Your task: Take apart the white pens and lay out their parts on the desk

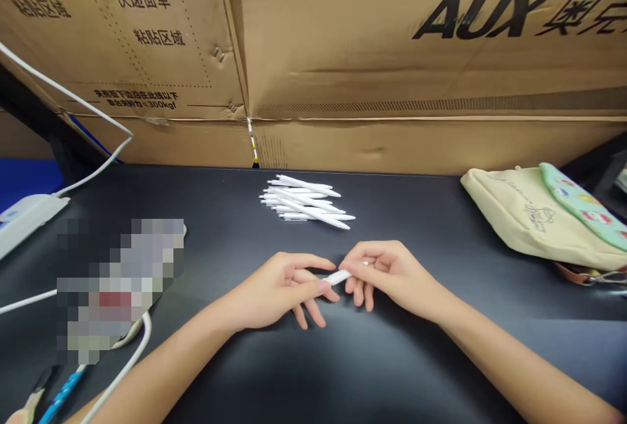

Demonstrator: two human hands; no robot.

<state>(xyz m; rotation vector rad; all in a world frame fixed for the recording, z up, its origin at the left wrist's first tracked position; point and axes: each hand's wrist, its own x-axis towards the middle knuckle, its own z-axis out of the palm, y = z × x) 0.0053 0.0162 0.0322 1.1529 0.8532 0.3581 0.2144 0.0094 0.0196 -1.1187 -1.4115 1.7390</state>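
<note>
While my right hand (386, 274) has a white pen (340, 275) pinched near the front of the black desk (401, 352), my left hand (279, 290) is loosely open right beside it. Spare white pens (304, 200) sit heaped by the back edge, under a cardboard carton (392, 51) printed AUX.

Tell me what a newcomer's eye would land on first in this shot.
At centre, a white pen is pinched in the right hand, its end reaching toward the left hand. Just beyond lies a heap of white pens on the black desk. Behind, a large cardboard carton printed AUX fills the top.
</note>
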